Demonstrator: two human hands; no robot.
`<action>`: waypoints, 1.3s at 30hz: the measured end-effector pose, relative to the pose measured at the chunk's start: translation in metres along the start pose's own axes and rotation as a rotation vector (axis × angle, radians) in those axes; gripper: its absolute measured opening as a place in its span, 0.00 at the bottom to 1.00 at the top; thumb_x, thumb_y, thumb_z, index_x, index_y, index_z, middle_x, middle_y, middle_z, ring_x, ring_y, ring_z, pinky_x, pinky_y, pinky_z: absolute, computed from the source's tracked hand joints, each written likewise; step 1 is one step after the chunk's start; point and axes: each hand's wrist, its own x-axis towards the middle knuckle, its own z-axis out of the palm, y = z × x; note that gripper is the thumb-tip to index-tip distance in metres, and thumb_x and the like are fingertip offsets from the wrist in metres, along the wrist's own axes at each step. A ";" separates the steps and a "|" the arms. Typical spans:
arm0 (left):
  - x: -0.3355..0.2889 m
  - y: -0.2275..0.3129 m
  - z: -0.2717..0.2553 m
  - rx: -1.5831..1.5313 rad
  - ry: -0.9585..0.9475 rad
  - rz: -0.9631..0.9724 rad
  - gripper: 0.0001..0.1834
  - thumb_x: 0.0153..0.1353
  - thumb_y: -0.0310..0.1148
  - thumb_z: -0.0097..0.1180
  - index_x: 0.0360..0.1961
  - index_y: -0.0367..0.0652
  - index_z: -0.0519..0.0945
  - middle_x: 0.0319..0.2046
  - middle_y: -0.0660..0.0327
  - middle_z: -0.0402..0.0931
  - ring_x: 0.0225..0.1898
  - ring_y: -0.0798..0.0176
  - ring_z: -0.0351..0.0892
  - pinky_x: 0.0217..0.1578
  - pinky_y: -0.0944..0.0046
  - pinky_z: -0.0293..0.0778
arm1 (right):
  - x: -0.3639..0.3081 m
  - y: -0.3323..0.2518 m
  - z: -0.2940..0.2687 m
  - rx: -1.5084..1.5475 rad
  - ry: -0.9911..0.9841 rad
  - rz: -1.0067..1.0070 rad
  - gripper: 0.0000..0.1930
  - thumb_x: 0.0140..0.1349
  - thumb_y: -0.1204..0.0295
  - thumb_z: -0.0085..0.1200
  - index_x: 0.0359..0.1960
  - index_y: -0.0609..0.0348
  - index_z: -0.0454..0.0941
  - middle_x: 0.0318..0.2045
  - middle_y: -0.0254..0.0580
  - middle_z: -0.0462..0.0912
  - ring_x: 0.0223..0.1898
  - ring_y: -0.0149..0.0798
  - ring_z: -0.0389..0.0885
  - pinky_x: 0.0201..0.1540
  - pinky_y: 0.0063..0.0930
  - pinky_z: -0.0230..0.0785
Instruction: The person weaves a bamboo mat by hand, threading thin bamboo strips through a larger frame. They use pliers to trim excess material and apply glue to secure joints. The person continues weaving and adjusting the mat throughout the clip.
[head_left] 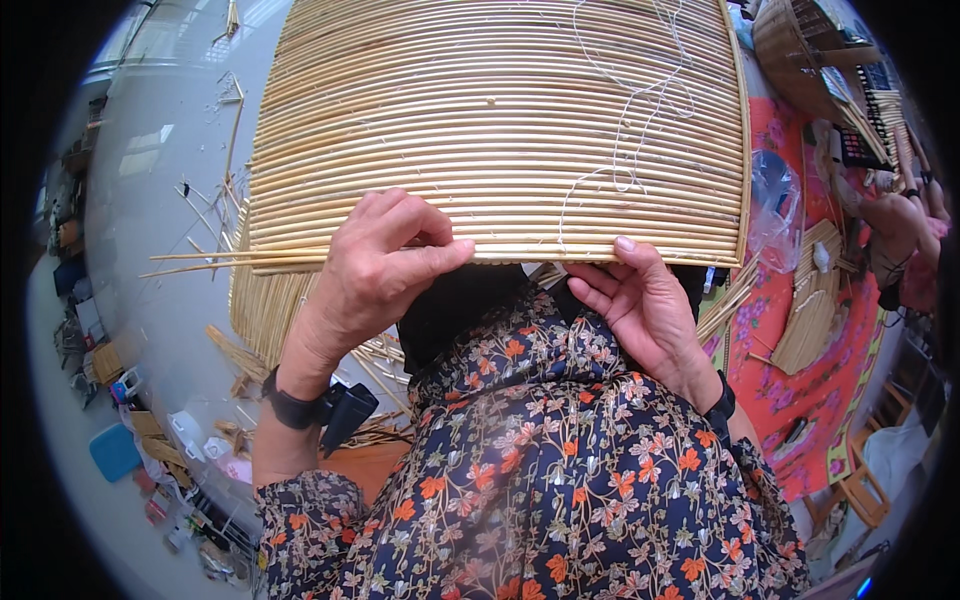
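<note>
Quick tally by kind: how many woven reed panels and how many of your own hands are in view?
Large reed mat held at its near edge: 1
Smaller woven reed panels on the orange cloth and under the mat: 2
Own hands, left hand and right hand, both gripping the mat: 2
Total: 5

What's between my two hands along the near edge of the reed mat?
In the head view, only the reed mat edge runs between left hand and right hand, dark cloth below.

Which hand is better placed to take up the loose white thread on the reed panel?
Probably the right hand. It grips the near edge of the reed panel just below where the white thread trails. The left hand clamps the edge farther left, away from the thread.
</note>
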 end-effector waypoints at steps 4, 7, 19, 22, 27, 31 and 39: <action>-0.002 0.001 0.005 0.049 0.065 0.034 0.14 0.56 0.26 0.72 0.44 0.52 0.90 0.40 0.68 0.83 0.43 0.59 0.83 0.45 0.56 0.77 | 0.000 0.002 0.000 -0.003 0.005 -0.013 0.19 0.76 0.66 0.63 0.61 0.66 0.79 0.56 0.52 0.88 0.60 0.55 0.89 0.65 0.49 0.84; 0.000 0.005 0.009 0.131 0.097 0.062 0.13 0.56 0.27 0.73 0.42 0.51 0.89 0.43 0.68 0.83 0.46 0.59 0.85 0.47 0.57 0.78 | -0.001 0.002 0.001 -0.010 0.005 -0.016 0.19 0.76 0.66 0.63 0.61 0.66 0.79 0.56 0.52 0.89 0.60 0.54 0.89 0.64 0.49 0.84; -0.005 0.005 0.026 0.316 0.083 0.171 0.09 0.62 0.33 0.73 0.39 0.48 0.83 0.62 0.59 0.87 0.67 0.55 0.85 0.69 0.50 0.79 | -0.001 0.001 -0.001 -0.022 0.021 -0.031 0.19 0.76 0.65 0.63 0.61 0.64 0.79 0.55 0.52 0.89 0.58 0.53 0.90 0.62 0.46 0.84; -0.010 0.010 0.024 0.301 0.127 0.144 0.09 0.63 0.33 0.73 0.36 0.45 0.83 0.62 0.55 0.88 0.68 0.52 0.85 0.72 0.49 0.77 | -0.001 0.003 -0.007 -0.055 0.012 -0.024 0.17 0.76 0.66 0.63 0.60 0.61 0.80 0.56 0.52 0.89 0.58 0.52 0.89 0.62 0.48 0.83; -0.021 0.022 0.044 0.371 0.330 0.066 0.05 0.65 0.33 0.70 0.37 0.46 0.87 0.61 0.56 0.88 0.68 0.54 0.85 0.74 0.48 0.74 | -0.007 0.000 0.000 -0.119 0.057 -0.023 0.23 0.74 0.59 0.66 0.64 0.58 0.79 0.57 0.50 0.89 0.60 0.50 0.89 0.61 0.42 0.83; -0.024 0.018 0.047 0.289 0.365 0.079 0.05 0.64 0.31 0.71 0.39 0.44 0.87 0.59 0.53 0.89 0.65 0.51 0.87 0.70 0.49 0.79 | -0.005 0.000 -0.001 -0.146 0.066 -0.033 0.25 0.74 0.59 0.66 0.66 0.58 0.78 0.58 0.50 0.88 0.60 0.50 0.89 0.61 0.41 0.83; -0.019 0.018 0.053 0.215 0.454 0.081 0.06 0.62 0.27 0.71 0.40 0.40 0.88 0.54 0.54 0.90 0.61 0.51 0.90 0.62 0.50 0.85 | -0.003 -0.001 -0.004 -0.124 0.075 -0.033 0.25 0.73 0.60 0.66 0.67 0.57 0.77 0.58 0.50 0.88 0.60 0.49 0.88 0.60 0.40 0.84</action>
